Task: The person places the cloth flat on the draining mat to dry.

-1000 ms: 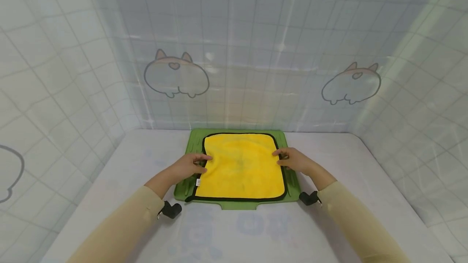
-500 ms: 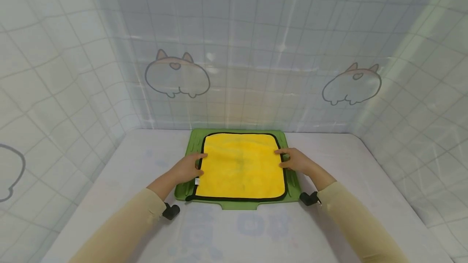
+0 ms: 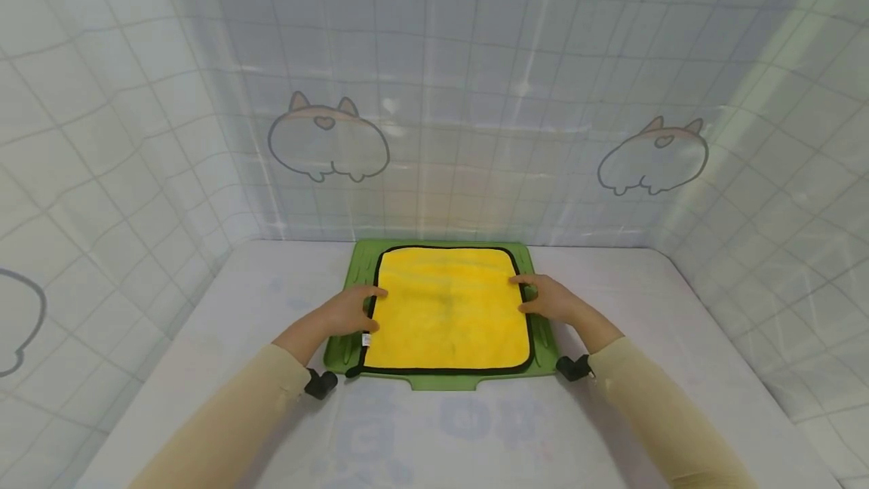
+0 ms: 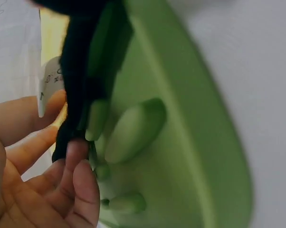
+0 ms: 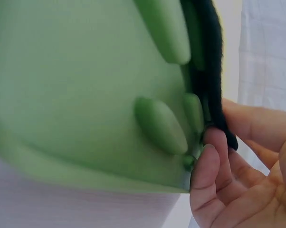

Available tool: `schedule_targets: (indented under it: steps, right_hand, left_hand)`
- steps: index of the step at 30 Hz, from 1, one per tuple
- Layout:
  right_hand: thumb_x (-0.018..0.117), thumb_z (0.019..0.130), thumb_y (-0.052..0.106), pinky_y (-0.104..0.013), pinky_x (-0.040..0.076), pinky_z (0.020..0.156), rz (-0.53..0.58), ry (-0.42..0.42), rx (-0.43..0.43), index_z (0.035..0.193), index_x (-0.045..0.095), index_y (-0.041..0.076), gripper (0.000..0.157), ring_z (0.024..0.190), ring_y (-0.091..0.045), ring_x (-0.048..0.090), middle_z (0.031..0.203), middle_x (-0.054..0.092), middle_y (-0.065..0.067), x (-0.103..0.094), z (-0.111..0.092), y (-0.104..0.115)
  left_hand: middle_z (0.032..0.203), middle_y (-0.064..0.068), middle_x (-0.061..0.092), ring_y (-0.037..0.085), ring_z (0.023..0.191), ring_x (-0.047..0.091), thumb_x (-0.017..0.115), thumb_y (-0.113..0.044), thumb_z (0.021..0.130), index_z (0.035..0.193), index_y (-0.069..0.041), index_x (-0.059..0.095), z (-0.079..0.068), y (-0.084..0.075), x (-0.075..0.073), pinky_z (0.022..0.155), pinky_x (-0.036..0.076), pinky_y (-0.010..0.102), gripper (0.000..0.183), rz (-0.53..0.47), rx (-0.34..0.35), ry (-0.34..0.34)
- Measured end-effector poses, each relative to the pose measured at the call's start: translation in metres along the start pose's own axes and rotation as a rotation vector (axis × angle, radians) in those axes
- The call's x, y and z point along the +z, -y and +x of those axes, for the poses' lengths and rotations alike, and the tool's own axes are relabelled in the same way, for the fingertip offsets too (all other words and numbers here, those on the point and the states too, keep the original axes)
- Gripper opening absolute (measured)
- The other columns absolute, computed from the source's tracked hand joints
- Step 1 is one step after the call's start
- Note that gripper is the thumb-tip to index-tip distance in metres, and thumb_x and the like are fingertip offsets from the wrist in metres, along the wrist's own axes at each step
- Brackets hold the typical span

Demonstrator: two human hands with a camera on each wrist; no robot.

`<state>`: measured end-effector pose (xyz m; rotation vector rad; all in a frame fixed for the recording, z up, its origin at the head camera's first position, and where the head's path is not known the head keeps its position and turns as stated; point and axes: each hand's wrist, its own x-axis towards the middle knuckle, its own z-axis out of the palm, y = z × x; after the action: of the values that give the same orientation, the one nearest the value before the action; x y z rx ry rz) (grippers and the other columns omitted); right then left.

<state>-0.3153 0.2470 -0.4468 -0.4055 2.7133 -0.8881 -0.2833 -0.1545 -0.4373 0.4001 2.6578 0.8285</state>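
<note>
A yellow towel (image 3: 448, 308) with a black border lies spread over a green ridged tray (image 3: 444, 382). Its white label (image 3: 366, 339) sits on the left border, and a small black loop shows at the near left corner. My left hand (image 3: 345, 311) rests at the towel's left edge, thumb and index fingertip apart on the cloth. At the right edge, my right hand (image 3: 553, 299) touches the towel the same way. In both wrist views the other fingers lie along the black border (image 4: 76, 71), beside the tray's raised green ridges (image 5: 159, 124).
The tray stands on a white table (image 3: 611, 278), near the back wall. Tiled-pattern sheeting (image 3: 475, 96) with cartoon dog drawings encloses the back and both sides. A black camera mount hangs at each wrist.
My left hand has shifted slightly left, and the towel's left edge has straightened, with the wrinkle near it smoothed out. The right hand has barely moved.
</note>
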Motion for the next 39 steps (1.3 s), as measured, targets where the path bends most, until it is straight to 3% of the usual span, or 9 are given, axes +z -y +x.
schedule_targets:
  steps: [6, 11, 15, 25, 31, 35, 39]
  right_hand:
    - [0.069, 0.084, 0.019, -0.042, 0.048, 0.085, 0.089, -0.004, -0.004, 0.135, 0.047, 0.015, 0.056, 0.114, -0.031, 0.048, 0.136, 0.041, -0.018, -0.007, 0.006, 0.0]
    - [0.063, 0.089, 0.02, -0.036, 0.052, 0.077, 0.141, -0.026, 0.021, 0.133, 0.05, 0.016, 0.047, 0.096, -0.025, 0.056, 0.131, 0.043, -0.017, -0.01, 0.018, 0.005]
    - [0.06, 0.09, 0.021, -0.04, 0.049, 0.085, 0.115, -0.043, 0.02, 0.131, 0.052, 0.015, 0.042, 0.11, -0.03, 0.05, 0.131, 0.044, -0.016, -0.011, 0.03, 0.008]
    - [0.056, 0.093, 0.017, -0.049, 0.038, 0.098, 0.157, -0.085, 0.029, 0.122, 0.059, 0.012, 0.03, 0.128, -0.034, 0.034, 0.138, 0.04, -0.015, -0.01, 0.053, 0.007]
    - [0.059, 0.091, 0.014, -0.05, 0.037, 0.099, 0.164, -0.089, 0.055, 0.126, 0.056, 0.014, 0.036, 0.133, -0.035, 0.026, 0.144, 0.032, -0.015, -0.005, 0.061, 0.001]
    - [0.062, 0.089, 0.014, -0.051, 0.035, 0.101, 0.156, -0.097, 0.066, 0.132, 0.051, 0.015, 0.044, 0.135, -0.035, 0.024, 0.146, 0.03, -0.015, -0.006, 0.06, 0.001]
    - [0.064, 0.088, 0.014, -0.051, 0.034, 0.102, 0.156, -0.105, 0.075, 0.135, 0.047, 0.015, 0.051, 0.135, -0.035, 0.022, 0.147, 0.029, -0.014, -0.008, 0.058, 0.002]
  left_hand:
    - [0.141, 0.014, 0.039, 0.026, 0.104, 0.054, 0.06, -0.029, 0.09, 0.142, -0.015, 0.035, 0.008, -0.004, -0.007, 0.08, 0.048, 0.042, 0.059, -0.036, -0.004, -0.034]
    - [0.144, 0.019, 0.032, 0.036, 0.122, 0.042, 0.056, -0.029, 0.093, 0.143, -0.014, 0.033, 0.021, -0.007, -0.016, 0.091, 0.042, 0.05, 0.057, -0.11, 0.002, -0.055]
    - [0.144, 0.02, 0.03, 0.038, 0.128, 0.033, 0.053, -0.027, 0.095, 0.14, -0.011, 0.038, 0.032, -0.007, -0.02, 0.097, 0.037, 0.053, 0.05, -0.155, 0.003, -0.074]
    - [0.132, 0.014, 0.047, 0.033, 0.113, 0.05, 0.047, -0.026, 0.097, 0.125, -0.011, 0.055, 0.056, -0.004, -0.018, 0.092, 0.042, 0.047, 0.033, -0.132, -0.038, -0.169]
    - [0.134, 0.016, 0.045, 0.034, 0.113, 0.05, 0.053, -0.02, 0.095, 0.124, -0.01, 0.057, 0.061, -0.001, -0.016, 0.089, 0.044, 0.046, 0.031, -0.105, -0.034, -0.162]
    - [0.138, 0.016, 0.042, 0.029, 0.109, 0.052, 0.057, -0.018, 0.093, 0.127, -0.009, 0.054, 0.063, 0.002, -0.014, 0.079, 0.046, 0.038, 0.036, -0.063, -0.023, -0.176]
    - [0.139, 0.017, 0.041, 0.026, 0.091, 0.051, 0.058, -0.018, 0.092, 0.132, -0.009, 0.05, 0.064, 0.003, -0.013, 0.063, 0.04, 0.032, 0.041, -0.011, -0.018, -0.205]
